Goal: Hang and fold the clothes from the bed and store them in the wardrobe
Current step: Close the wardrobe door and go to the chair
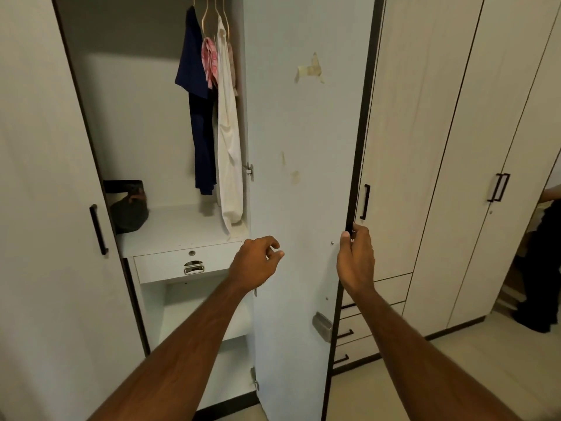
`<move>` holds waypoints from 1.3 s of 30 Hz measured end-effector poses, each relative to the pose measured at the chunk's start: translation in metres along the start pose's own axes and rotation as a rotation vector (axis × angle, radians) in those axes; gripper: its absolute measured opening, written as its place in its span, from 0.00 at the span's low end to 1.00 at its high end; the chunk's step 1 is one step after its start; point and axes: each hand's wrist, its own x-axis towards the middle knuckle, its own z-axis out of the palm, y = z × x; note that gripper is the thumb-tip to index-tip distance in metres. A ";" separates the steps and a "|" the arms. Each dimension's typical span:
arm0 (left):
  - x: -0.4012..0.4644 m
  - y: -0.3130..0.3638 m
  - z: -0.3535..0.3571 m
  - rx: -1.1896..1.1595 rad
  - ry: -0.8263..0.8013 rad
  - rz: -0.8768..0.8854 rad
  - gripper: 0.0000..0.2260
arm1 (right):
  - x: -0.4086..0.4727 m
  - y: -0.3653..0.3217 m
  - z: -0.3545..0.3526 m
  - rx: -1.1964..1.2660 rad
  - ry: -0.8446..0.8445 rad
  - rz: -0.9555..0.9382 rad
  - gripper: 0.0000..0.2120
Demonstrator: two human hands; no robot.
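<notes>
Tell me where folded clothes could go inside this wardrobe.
The shelf is bare between the dark bag at its left and the hanging clothes at its right. The compartment under the drawer looks free. The rail's right end is crowded; its left looks open.

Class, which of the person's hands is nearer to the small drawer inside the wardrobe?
Left. The left hand hovers just right of the drawer; the right hand grips the open door edge, farther right.

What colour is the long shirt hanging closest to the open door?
White, or a creamy off-white. The long shirt shows best in the head view.
</notes>
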 end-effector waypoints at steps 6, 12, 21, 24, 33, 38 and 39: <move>-0.022 -0.033 -0.025 0.041 0.059 -0.082 0.08 | -0.036 -0.012 0.036 0.053 -0.073 -0.281 0.09; -0.050 -0.093 -0.074 0.078 0.087 -0.158 0.10 | -0.082 -0.024 0.100 -0.047 -0.229 -0.450 0.24; -0.105 -0.176 -0.181 0.146 0.197 -0.246 0.09 | -0.147 -0.088 0.226 0.389 -0.511 -0.122 0.11; -0.118 -0.204 -0.207 0.169 0.205 -0.270 0.08 | -0.157 -0.110 0.267 0.440 -0.589 -0.026 0.12; -0.089 -0.256 -0.246 0.184 0.213 -0.284 0.09 | -0.136 -0.149 0.392 0.210 -0.724 0.021 0.15; -0.057 -0.290 -0.258 0.195 0.240 -0.306 0.10 | -0.126 -0.157 0.444 0.141 -0.753 -0.016 0.17; -0.051 -0.298 -0.259 0.188 0.245 -0.317 0.10 | -0.124 -0.157 0.454 0.125 -0.762 -0.022 0.18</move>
